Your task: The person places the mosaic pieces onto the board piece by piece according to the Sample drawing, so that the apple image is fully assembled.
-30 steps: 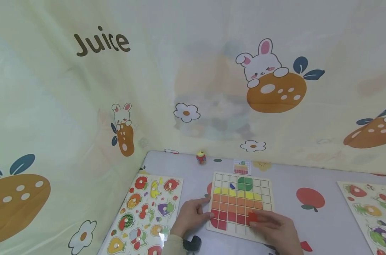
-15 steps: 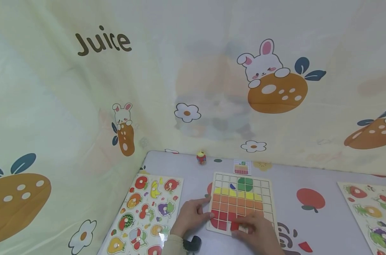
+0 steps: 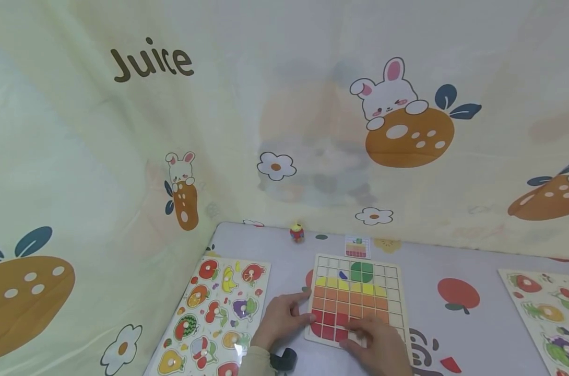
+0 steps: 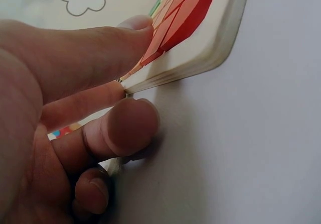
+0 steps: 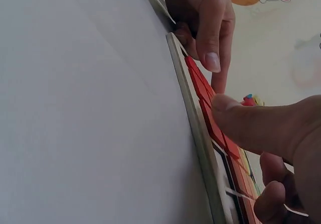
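Observation:
A wooden grid board (image 3: 393,271) lies on the table. Rows of red, orange and yellow tiles fill much of it, with a green shape (image 3: 361,271) and a small blue piece (image 3: 343,274) above them. My left hand (image 3: 281,316) grips the board's left edge, thumb (image 4: 135,38) over the rim beside the red tiles. At the front row, my right hand (image 3: 377,344) pinches a red tile (image 3: 341,333) that sits in its cell, beside another red tile. The right thumb (image 5: 225,106) touches its surface in the right wrist view. My right hand covers the cells to its right.
Behind the grid board lies a small card (image 3: 357,247) printed with a similar coloured pattern. A small toy figure (image 3: 296,233) stands at the back. Fruit puzzle boards lie on the left (image 3: 237,313) and at the far right (image 3: 547,303). A printed curtain (image 3: 312,104) surrounds the table.
My right hand has moved left along the board with the red tile and lowered it into the front row. My left hand has stayed at the board's edge.

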{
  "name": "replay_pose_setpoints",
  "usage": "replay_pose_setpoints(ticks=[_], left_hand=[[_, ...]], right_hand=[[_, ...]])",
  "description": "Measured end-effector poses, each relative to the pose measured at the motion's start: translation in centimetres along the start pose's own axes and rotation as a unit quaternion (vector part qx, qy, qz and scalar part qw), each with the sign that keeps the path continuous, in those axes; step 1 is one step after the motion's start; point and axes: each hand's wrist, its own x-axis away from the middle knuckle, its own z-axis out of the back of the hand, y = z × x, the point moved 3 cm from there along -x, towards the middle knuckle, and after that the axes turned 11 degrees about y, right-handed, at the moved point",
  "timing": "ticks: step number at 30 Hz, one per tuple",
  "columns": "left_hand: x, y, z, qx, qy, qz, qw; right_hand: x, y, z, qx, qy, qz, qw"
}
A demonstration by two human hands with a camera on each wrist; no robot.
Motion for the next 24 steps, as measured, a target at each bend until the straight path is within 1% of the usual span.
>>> replay_pose_setpoints(ticks=[5, 11, 14, 16, 18, 20, 22, 24], left_hand=[[0.1, -0.1, 0.1, 0.013, 0.001, -0.001, 0.9999], [-0.1, -0.5, -0.1, 0.014, 0.001, -0.001, 0.9999], [-0.1, -0.6, -0.2, 0.012, 0.003, -0.001, 0.9999], [-0.1, -0.5, -0.3, 0.013, 0.003, -0.003, 0.9999], [-0.1, -0.5, -0.4, 0.014, 0.003, -0.002, 0.9999], [-0.1, -0.5, -0.4, 0.014, 0.003, 0.002, 0.9999], [-0.1, -0.4, -0.4, 0.011, 0.003, 0.003, 0.9999], [0.0, -0.5, -0.3, 0.007, 0.003, 0.006, 1.0000]], right_hand=[[0.0, 0.2, 0.0, -0.009, -0.006, -0.015, 1.000], [0.0, 0.3, -0.3, 0.007, -0.004, -0.002, 1.000], [0.3, 0.5, 0.2, 0.011, 0.004, -0.002, 1.000], [0.5, 1.0, 1.0, 0.010, 0.006, -0.016, 1.000], [0.6, 2.0, 2.1, 0.016, 0.000, -0.038, 0.999], [0.6, 3.6, 3.6, 0.029, -0.015, -0.054, 0.998], [0.5, 5.8, 5.4, 0.048, -0.035, -0.064, 0.996], [0.5, 8.5, 7.1, 0.069, -0.059, -0.082, 0.992]])
